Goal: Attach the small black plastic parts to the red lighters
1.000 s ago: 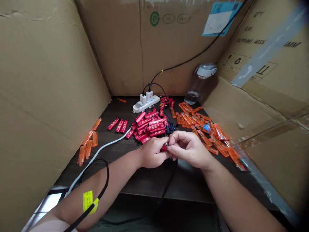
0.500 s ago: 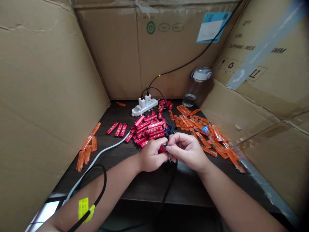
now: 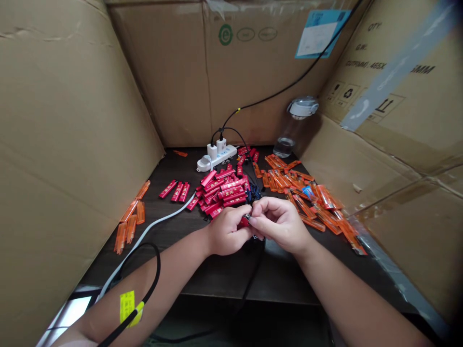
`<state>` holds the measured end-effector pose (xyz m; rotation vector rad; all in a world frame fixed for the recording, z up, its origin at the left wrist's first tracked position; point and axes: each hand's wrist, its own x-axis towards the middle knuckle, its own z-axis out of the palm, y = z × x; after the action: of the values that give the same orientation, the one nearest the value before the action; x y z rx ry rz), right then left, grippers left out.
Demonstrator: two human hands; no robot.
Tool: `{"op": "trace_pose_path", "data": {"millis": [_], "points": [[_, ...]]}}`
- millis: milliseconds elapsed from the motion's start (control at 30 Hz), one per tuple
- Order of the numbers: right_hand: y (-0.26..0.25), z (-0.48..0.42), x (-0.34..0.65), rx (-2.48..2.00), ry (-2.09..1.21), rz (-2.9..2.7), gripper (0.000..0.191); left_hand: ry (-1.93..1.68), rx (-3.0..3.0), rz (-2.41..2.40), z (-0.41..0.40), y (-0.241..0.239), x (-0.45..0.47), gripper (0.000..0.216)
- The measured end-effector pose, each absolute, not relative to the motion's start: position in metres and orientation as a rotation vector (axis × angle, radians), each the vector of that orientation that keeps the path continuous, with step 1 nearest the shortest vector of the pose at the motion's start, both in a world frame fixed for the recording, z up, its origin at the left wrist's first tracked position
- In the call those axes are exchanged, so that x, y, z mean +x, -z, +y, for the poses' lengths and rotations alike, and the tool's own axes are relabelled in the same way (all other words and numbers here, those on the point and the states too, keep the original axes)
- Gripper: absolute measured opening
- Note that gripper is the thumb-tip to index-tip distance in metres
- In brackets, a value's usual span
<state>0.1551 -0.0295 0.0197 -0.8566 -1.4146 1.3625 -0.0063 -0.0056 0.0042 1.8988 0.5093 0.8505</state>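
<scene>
My left hand (image 3: 226, 231) and my right hand (image 3: 280, 222) meet at the middle of a dark table (image 3: 217, 267), fingers curled together around a small red lighter (image 3: 245, 221) with a metal tip. Just behind my hands lies a pile of red lighters (image 3: 220, 190) and a clump of small dark blue parts (image 3: 254, 193). To the right of my right hand spreads a heap of orange translucent lighters (image 3: 307, 195).
Cardboard walls (image 3: 72, 120) close in on the left, back and right. A white power strip (image 3: 216, 156) with plugs sits at the back, beside a clear bottle (image 3: 294, 126). Several orange lighters (image 3: 130, 217) lie at left. A white cable (image 3: 152, 226) and black cable (image 3: 155, 270) cross the table.
Both hands stay together on the red lighter with only small finger shifts. The view has tilted slightly; nothing else on the table has moved.
</scene>
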Motion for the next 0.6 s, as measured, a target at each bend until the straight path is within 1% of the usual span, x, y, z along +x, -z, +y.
{"op": "trace_pose_path", "data": {"millis": [200,367,433,533,567,600], "points": [[-0.019,-0.028,0.155,-0.886,-1.322,-1.467,0.025,-0.865,2.113,0.524,-0.003,-0.004,-0.011,0.009],[-0.022,-0.027,0.164,-0.945,-1.224,-1.558,0.023,-0.891,2.078,0.67,-0.001,-0.006,-0.012,0.005],[-0.025,-0.025,0.169,-1.016,-1.113,-1.74,0.018,-0.989,1.923,0.819,0.002,-0.006,-0.011,0.005],[-0.027,-0.022,0.172,-1.09,-1.041,-2.242,0.005,-1.168,1.599,0.966,0.009,-0.006,-0.01,0.007],[-0.027,-0.022,0.172,-1.109,-1.014,-2.401,0.003,-1.209,1.483,0.975,0.012,-0.006,-0.009,0.008],[-0.026,-0.021,0.171,-1.131,-0.979,-2.523,0.006,-1.232,1.364,0.971,0.014,-0.006,-0.009,0.01]]}}
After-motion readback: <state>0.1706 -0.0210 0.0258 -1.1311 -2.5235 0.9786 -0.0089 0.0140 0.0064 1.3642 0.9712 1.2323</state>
